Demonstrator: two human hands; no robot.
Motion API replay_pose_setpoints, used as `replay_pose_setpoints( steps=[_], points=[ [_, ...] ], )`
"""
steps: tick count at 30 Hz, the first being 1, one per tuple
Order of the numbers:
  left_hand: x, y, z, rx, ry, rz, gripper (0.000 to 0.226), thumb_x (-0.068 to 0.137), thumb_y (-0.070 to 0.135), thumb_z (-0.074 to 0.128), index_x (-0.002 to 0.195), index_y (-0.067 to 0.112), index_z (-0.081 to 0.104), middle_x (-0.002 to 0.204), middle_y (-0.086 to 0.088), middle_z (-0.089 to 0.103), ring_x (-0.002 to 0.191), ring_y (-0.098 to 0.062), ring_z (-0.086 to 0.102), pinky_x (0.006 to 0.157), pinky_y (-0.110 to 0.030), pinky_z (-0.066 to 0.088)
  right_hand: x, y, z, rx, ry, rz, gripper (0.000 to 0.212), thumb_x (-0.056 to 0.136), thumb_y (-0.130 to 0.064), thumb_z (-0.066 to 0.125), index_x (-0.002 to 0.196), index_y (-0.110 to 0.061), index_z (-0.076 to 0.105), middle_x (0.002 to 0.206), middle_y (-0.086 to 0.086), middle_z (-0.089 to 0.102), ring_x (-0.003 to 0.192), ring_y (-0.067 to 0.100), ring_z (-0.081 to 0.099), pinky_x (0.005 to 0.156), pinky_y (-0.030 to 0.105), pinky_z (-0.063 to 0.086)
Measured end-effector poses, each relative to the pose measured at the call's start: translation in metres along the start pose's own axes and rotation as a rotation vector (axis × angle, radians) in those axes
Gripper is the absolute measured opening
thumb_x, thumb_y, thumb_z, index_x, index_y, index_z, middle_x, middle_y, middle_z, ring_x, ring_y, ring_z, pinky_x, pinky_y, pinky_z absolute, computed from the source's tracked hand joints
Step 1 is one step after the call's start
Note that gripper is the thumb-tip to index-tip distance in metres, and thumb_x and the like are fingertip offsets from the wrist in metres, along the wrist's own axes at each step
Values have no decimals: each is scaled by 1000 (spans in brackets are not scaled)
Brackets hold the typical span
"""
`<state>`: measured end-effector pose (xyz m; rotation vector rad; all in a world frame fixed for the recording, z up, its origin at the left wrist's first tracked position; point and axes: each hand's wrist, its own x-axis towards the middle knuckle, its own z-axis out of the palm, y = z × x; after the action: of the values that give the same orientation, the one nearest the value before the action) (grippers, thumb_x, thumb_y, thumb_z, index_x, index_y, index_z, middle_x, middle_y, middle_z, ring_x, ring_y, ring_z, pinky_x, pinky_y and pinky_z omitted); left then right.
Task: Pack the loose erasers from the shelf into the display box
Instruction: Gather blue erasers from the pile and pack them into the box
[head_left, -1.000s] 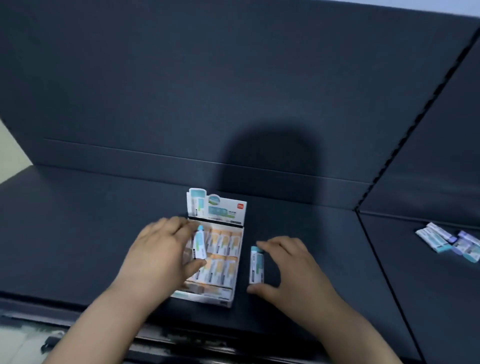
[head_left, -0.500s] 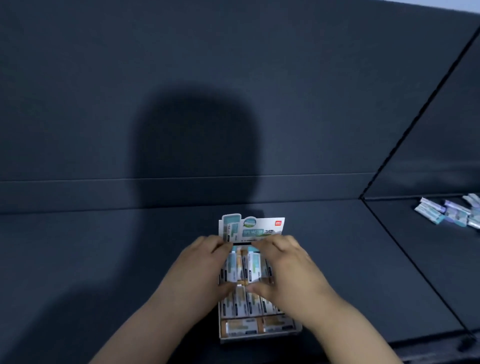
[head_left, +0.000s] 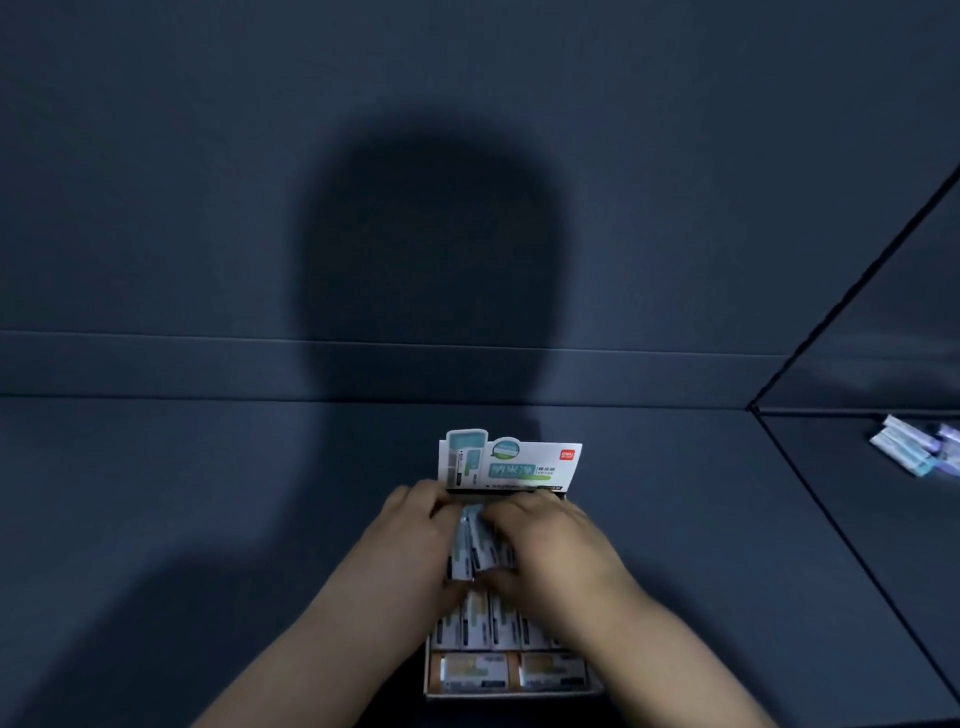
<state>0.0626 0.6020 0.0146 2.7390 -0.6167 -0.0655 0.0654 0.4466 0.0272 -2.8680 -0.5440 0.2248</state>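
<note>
Low centre: left hand (head_left: 415, 540) and right hand (head_left: 553, 553), each grip pinching the held erasers (head_left: 471, 545) above the display box (head_left: 511, 691), back row. Far right edge: loose erasers (head_left: 906, 446) lying on the shelf (head_left: 857, 519).

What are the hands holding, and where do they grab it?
Left hand and right hand pinch blue erasers by their ends, over the display box.
</note>
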Motion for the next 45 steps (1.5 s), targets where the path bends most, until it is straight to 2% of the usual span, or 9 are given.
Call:
replay_pose_setpoints(
  steps=[4, 12, 19, 24, 31, 37, 39, 42, 45],
  points=[
    [-3, 2, 0, 6, -22, -18, 62, 83, 43, 60, 137, 22, 38, 133, 9, 25, 121, -7, 29, 101, -19, 34, -7, 5, 2, 64, 27, 3, 51, 83, -36, 61, 131, -26, 48, 135, -5, 48, 126, 18, 39, 103, 25, 31],
    [-3, 8, 1, 24, 6, -67, 36, 90, 23, 49, 125, 18, 48, 130, 7, 28, 117, -9, 34, 96, -19, 37, -8, 2, 9, 93, 88, -12, 44, 85, -36, 59, 127, -23, 51, 133, -5, 50, 124, 17, 40, 103, 25, 32],
    [-3, 8, 4, 45, 16, -86, 32, 91, 20, 48, 123, 17, 48, 129, 4, 32, 116, -10, 36, 93, -20, 38, -6, 1, 16, 78, 125, -3, 41, 85, -35, 59, 122, -21, 55, 128, -2, 54, 121, 20, 44, 101, 28, 35],
    [-2, 6, 5, 54, 25, -80, 33, 91, 20, 48, 123, 17, 51, 128, 5, 34, 114, -8, 39, 91, -18, 39, -4, 3, 27, 84, 225, 23, 36, 73, -30, 71, 105, -16, 66, 108, 4, 66, 103, 29, 59, 89, 36, 47],
    [-5, 8, 10, 59, 94, -80, 31, 92, 25, 54, 121, 14, 52, 126, 3, 37, 110, -10, 42, 85, -16, 38, -4, 1, 26, 98, 205, 23, 33, 73, -28, 69, 102, -13, 66, 107, 6, 66, 102, 30, 58, 89, 38, 47],
    [-4, 10, 11, 99, 96, -97, 34, 90, 27, 56, 121, 18, 48, 123, 4, 38, 110, -9, 41, 85, -15, 35, -9, -2, 21, 25, 254, 3, 36, 50, -35, 77, 83, -21, 70, 80, -5, 69, 72, 19, 66, 66, 26, 53],
    [-3, 12, 6, 149, 95, -100, 37, 82, 31, 66, 114, 15, 56, 116, 1, 47, 104, -14, 48, 81, -22, 43, -14, 1, 18, 34, 260, 0, 39, 52, -35, 77, 88, -21, 71, 83, -6, 70, 74, 18, 67, 67, 26, 53],
    [-2, 17, -1, 255, 119, -68, 45, 42, 33, 90, 77, 14, 68, 79, -1, 59, 70, -19, 60, 53, -30, 48, -24, 9, 7, 101, 266, 34, 40, 63, -27, 76, 102, -21, 69, 93, -3, 69, 87, 23, 64, 76, 32, 49],
    [1, 36, -5, 298, 175, -16, 39, 37, 27, 89, 67, 14, 68, 71, -2, 60, 65, -22, 61, 52, -31, 48, -38, 21, -10, 53, 297, 57, 34, 72, -29, 73, 104, -22, 67, 98, -2, 67, 93, 25, 62, 80, 35, 47]
  ],
)
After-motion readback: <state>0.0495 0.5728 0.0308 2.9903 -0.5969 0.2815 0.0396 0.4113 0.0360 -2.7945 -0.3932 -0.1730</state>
